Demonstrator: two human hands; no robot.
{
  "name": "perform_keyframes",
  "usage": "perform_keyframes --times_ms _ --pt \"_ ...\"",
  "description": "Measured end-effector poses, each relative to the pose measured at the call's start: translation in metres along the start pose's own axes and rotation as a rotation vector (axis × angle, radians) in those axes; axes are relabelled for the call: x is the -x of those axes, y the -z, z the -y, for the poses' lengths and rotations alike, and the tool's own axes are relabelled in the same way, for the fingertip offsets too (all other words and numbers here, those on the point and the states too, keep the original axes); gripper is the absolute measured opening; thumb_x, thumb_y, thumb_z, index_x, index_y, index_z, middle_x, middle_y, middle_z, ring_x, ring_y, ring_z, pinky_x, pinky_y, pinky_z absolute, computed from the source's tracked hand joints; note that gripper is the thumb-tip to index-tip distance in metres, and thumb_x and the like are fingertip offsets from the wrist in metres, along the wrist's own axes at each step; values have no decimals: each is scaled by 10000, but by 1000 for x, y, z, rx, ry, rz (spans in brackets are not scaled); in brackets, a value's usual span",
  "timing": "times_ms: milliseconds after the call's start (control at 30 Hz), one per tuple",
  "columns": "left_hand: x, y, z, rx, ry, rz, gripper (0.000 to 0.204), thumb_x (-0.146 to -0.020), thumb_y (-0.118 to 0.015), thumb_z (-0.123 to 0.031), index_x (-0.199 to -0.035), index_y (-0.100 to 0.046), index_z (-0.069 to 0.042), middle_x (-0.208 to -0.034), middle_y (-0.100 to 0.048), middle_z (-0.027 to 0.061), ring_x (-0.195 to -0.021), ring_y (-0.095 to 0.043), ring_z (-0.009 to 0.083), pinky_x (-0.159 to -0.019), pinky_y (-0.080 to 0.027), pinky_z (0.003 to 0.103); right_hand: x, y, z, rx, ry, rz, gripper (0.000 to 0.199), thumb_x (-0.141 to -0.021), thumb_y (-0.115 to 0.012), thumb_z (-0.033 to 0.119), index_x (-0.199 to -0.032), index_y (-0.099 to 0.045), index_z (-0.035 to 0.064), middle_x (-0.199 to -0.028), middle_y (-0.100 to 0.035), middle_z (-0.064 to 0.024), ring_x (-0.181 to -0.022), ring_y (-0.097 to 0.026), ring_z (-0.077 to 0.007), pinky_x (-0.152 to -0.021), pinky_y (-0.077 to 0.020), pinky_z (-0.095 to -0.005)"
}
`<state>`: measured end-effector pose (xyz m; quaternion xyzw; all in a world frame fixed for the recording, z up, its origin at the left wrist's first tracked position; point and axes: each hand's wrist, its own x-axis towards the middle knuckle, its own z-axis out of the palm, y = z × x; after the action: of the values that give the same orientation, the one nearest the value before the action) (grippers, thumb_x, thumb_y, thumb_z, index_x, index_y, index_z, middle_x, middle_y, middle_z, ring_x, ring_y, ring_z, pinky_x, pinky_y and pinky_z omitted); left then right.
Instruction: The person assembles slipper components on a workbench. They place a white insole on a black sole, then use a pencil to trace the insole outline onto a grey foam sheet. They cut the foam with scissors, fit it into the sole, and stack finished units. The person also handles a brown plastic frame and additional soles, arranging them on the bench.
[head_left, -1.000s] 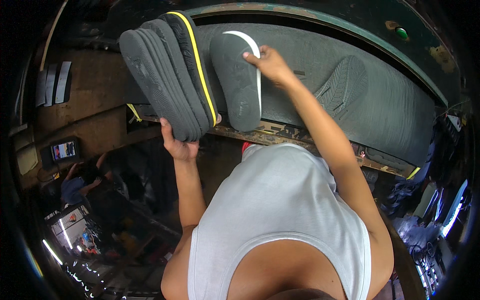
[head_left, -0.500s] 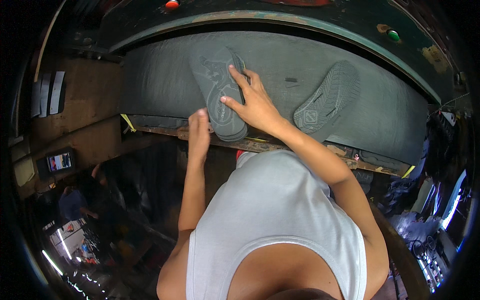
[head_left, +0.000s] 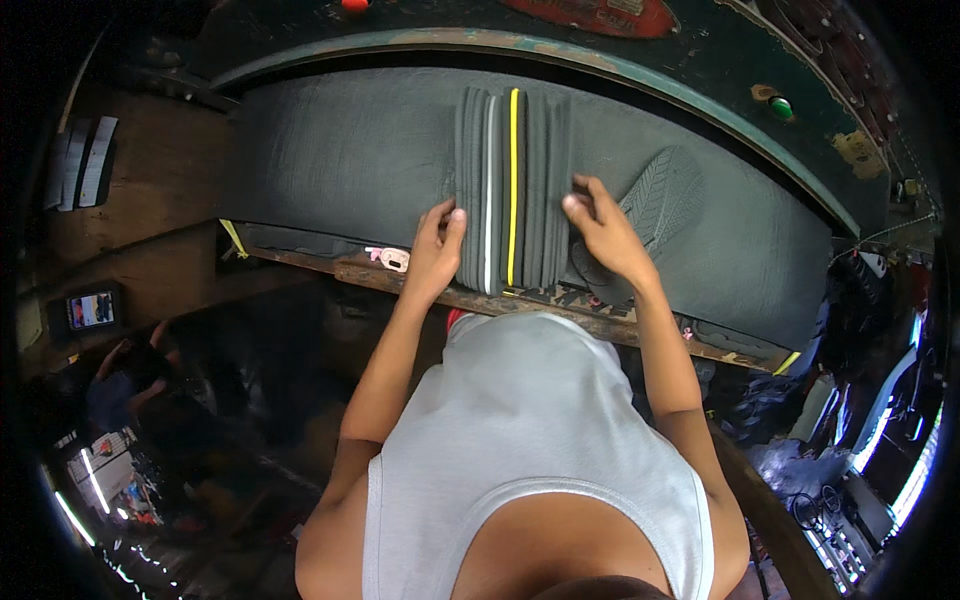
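A stack of dark grey shoe soles (head_left: 540, 190) is turned on edge on the grey worktop, with one white and one yellow edge showing among the dark ones. My left hand (head_left: 437, 250) presses against the stack's left side near its lower end, fingers bent. On the opposite side my right hand (head_left: 608, 235) has its thumb and fingertips at the outer sole, so the stack is held between both hands. Just right of my right hand a single grey sole (head_left: 665, 200) lies flat, its patterned tread up; my hand covers part of it.
The grey worktop (head_left: 340, 150) has a worn wooden front edge (head_left: 600, 325). A small pink-and-white object (head_left: 394, 259) lies at that edge. A dark green machine frame with a red button (head_left: 355, 4) and a green button (head_left: 780, 106) rises behind. At left is a small screen (head_left: 92, 310).
The sole pile, lying flat under my right hand before, now stands on edge farther right. My right hand moved to its right side, my left to its left. The pink-and-white object has come into view.
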<state>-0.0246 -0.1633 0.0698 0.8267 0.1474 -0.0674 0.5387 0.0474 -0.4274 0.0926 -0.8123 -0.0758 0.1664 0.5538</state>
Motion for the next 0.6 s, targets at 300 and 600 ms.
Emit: perform_keyframes --times_ms 300,600 --pt "-16 3 -51 -345 -21 96 902 -1018 -450 -593 -1433 -361 203 -1441 -435 391 -1354 -463 499 -1138 -377 483 2 -19 20 306 109 -75 1049 -804 -816 502 -1494 -342 -132 -1349 -526 -334 -1243 -574 -441 -1037 -480 -464" --pt "-26 -2 -28 -255 140 13 910 -947 -590 -591 -1381 -430 193 -1393 -485 413 -1327 -491 514 -1117 -400 481 -12 -34 11 298 -134 100 1156 -742 -827 585 -1468 -345 -175 -1374 -509 -390 -1281 -558 -462 -1070 -466 -455"
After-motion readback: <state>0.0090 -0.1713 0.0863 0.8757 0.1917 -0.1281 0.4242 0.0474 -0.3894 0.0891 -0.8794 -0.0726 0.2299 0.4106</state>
